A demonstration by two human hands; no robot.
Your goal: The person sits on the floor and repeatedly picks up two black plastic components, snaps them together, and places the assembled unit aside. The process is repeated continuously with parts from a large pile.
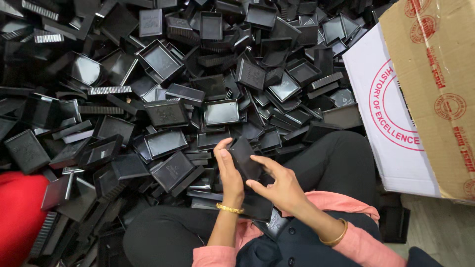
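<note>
A heap of black plastic trays (163, 59) floods the floor, filling the upper and left parts of the frame, lying flat, tilted, upside down, piled over one another. At the right edge stands a big cardboard box (435, 89), brown on top, with a white side panel (391, 123) stamped with round red marks. Bottom right, a strip of pale grey floor (435, 227) shows beneath the box. Lower left, a patch of red cloth (17, 217) pokes in. Soft, even light gleams off the glossy tray faces.
</note>
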